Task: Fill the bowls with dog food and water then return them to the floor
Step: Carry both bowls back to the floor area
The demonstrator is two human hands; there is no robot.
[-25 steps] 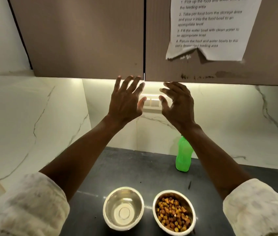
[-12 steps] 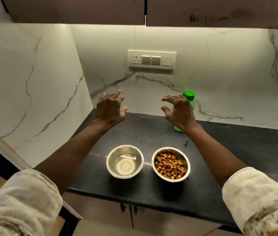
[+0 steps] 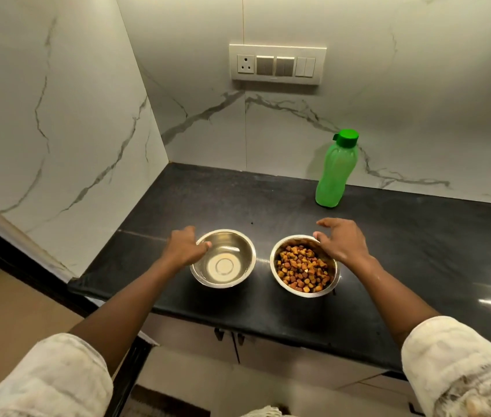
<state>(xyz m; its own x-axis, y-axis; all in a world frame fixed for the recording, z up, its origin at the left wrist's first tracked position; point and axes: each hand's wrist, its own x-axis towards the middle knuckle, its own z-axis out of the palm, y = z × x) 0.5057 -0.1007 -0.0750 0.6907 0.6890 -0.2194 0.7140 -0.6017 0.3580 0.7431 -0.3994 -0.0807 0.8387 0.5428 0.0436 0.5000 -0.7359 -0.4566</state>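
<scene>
Two steel bowls stand side by side near the front of the black counter [image 3: 418, 251]. The left bowl [image 3: 229, 266] shines inside; I cannot tell whether it holds water. The right bowl [image 3: 301, 272] is full of brown and orange dog food. My left hand [image 3: 185, 246] is at the left bowl's left rim, thumb tip touching the rim and fingers curled down the outside. Over the far right rim of the food bowl hovers my right hand [image 3: 342, 242], fingers spread and holding nothing.
A green plastic bottle [image 3: 336, 173] with its cap on stands upright at the back by the marble wall. A switch plate [image 3: 277, 64] is on the wall above. Marble closes off the counter's left side. Cabinet doors and floor lie below the front edge.
Both hands have dropped from the upper cabinet down to the bowls. My view has tilted down, so the cabinet and its paper note are out of sight.
</scene>
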